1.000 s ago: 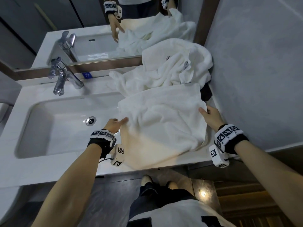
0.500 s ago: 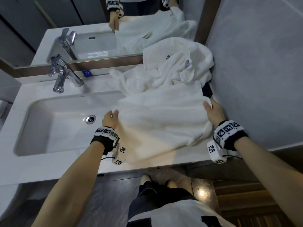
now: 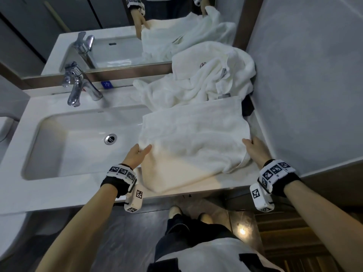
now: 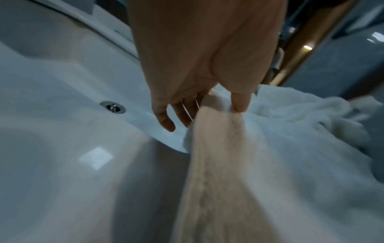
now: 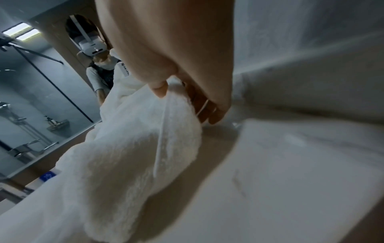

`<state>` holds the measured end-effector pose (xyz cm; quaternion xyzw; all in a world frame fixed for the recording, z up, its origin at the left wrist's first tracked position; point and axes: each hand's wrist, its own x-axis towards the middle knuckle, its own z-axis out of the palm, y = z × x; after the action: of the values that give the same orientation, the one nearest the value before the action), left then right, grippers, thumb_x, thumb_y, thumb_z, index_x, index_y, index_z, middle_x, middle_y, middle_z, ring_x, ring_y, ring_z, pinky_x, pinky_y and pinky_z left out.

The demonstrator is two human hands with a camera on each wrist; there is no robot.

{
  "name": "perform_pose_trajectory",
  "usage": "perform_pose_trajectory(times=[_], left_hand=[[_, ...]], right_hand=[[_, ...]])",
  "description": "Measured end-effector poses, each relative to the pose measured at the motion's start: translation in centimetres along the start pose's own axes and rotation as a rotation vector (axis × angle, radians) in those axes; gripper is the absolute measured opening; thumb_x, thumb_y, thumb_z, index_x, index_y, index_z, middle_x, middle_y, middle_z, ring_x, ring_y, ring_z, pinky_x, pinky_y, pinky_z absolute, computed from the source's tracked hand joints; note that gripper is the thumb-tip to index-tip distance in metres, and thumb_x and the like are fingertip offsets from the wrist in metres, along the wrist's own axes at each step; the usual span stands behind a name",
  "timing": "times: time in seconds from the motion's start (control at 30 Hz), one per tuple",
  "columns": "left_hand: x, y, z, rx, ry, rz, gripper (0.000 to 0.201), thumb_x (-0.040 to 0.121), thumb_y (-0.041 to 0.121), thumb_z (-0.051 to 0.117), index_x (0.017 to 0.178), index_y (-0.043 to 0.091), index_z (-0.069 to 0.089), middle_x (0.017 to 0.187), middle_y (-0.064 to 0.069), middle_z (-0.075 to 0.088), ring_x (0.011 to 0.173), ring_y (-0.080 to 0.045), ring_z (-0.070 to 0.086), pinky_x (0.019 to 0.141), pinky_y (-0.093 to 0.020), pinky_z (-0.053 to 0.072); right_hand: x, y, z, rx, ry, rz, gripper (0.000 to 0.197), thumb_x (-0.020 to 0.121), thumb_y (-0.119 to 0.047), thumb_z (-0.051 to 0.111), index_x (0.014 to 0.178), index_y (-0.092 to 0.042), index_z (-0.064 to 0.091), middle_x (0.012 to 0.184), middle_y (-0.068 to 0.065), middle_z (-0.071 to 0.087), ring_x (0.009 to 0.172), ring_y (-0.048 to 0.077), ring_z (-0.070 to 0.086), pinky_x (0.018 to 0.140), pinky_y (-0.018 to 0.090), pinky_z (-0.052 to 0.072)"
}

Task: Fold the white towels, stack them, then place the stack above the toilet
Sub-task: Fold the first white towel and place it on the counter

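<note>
Both my hands just dragged the towel (image 3: 193, 142) edges back toward me, right of the sink (image 3: 78, 142): left hand (image 3: 137, 155) and right hand (image 3: 255, 150) pinching them. First fold forming, stacking's far off.

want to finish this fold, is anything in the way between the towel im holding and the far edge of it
Nothing visible lies on top of the towel; the left hand and right hand pinch its near side edges. Just beyond its far edge the pile of unfolded towels sits touching or overlapping it, so a forward fold could bump into that.
</note>
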<state>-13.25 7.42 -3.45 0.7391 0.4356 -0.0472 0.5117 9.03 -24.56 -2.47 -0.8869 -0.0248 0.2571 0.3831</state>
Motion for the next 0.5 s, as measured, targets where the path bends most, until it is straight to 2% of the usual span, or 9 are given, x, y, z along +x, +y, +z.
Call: perform_pose_trajectory(times=[0.13,0.2,0.27,0.3,0.33,0.4,0.43,0.47,0.5], left_hand=[[-0.8,1.1,1.5,0.149,0.105,0.069,0.033,0.102,0.027,0.032,0.073,0.012,0.036,0.082,-0.006,0.045,0.088,-0.021,0.042,0.078,-0.03,0.03],[-1.0,1.6,1.5,0.108,0.217,0.076,0.03,0.102,0.022,0.029,0.079,0.007,0.041,0.092,-0.018,0.051,0.092,-0.026,0.047,0.08,-0.034,0.032],[-0.9,1.9,0.9,0.047,0.331,0.064,0.026,0.102,0.02,0.028,0.089,0.004,0.044,0.109,-0.027,0.055,0.105,-0.034,0.051,0.089,-0.039,0.036],[-0.8,1.9,0.5,0.025,0.372,0.057,0.026,0.102,0.02,0.027,0.092,0.003,0.045,0.115,-0.029,0.055,0.11,-0.036,0.051,0.092,-0.039,0.035],[-0.7,2.0,0.1,0.023,0.404,0.056,0.027,0.102,0.02,0.027,0.095,0.003,0.046,0.118,-0.029,0.054,0.113,-0.038,0.05,0.093,-0.04,0.035],[-0.6,2.2,-0.4,0.048,0.447,0.066,0.026,0.102,0.021,0.026,0.095,0.004,0.045,0.117,-0.031,0.055,0.112,-0.04,0.05,0.092,-0.041,0.036],[-0.5,2.3,-0.5,0.063,0.449,0.06,0.024,0.102,0.021,0.027,0.093,0.005,0.043,0.115,-0.032,0.055,0.111,-0.041,0.051,0.091,-0.041,0.036],[-0.5,2.3,-0.4,0.087,0.429,0.038,0.026,0.102,0.021,0.027,0.094,0.003,0.044,0.116,-0.032,0.055,0.111,-0.042,0.051,0.091,-0.041,0.037],[-0.5,2.2,-0.2,0.114,0.392,0.001,0.03,0.102,0.021,0.027,0.098,-0.001,0.048,0.119,-0.033,0.054,0.112,-0.042,0.05,0.092,-0.041,0.037]], right_hand=[[-0.6,-1.0,0.4,0.215,-0.067,-0.034,0.052,0.1,-0.032,0.032,0.143,-0.002,0.03,0.148,0.015,0.037,0.135,0.03,0.037,0.114,0.046,0.028],[-0.4,-0.8,0.2,0.249,-0.064,-0.037,0.051,0.1,-0.03,0.03,0.145,-0.005,0.03,0.15,0.014,0.036,0.138,0.029,0.035,0.116,0.047,0.026],[-0.1,-0.5,-0.3,0.262,-0.02,-0.031,0.045,0.099,-0.028,0.032,0.137,-0.006,0.043,0.14,0.014,0.048,0.131,0.031,0.044,0.112,0.046,0.033],[0.0,-0.3,-0.5,0.251,0.012,-0.042,0.041,0.098,-0.027,0.033,0.13,-0.007,0.049,0.132,0.012,0.054,0.125,0.03,0.049,0.107,0.04,0.038],[0.1,-0.2,-0.8,0.234,0.047,-0.061,0.036,0.098,-0.026,0.034,0.123,-0.008,0.053,0.121,0.01,0.058,0.114,0.029,0.054,0.099,0.028,0.043],[-0.1,-0.5,-1.1,0.209,0.111,-0.122,0.031,0.098,-0.022,0.036,0.118,-0.009,0.055,0.103,0.007,0.057,0.086,0.021,0.055,0.068,0.005,0.041],[-0.2,-0.8,-1.1,0.202,0.131,-0.141,0.03,0.097,-0.021,0.036,0.117,-0.008,0.055,0.1,0.008,0.057,0.078,0.017,0.053,0.059,0.002,0.039],[-0.2,-1.1,-1.1,0.19,0.135,-0.146,0.03,0.097,-0.021,0.036,0.117,-0.008,0.055,0.102,0.01,0.058,0.078,0.018,0.053,0.066,0.006,0.043],[-0.2,-1.4,-0.9,0.175,0.123,-0.142,0.031,0.097,-0.021,0.036,0.119,-0.008,0.054,0.108,0.013,0.059,0.086,0.024,0.056,0.08,0.015,0.046]])
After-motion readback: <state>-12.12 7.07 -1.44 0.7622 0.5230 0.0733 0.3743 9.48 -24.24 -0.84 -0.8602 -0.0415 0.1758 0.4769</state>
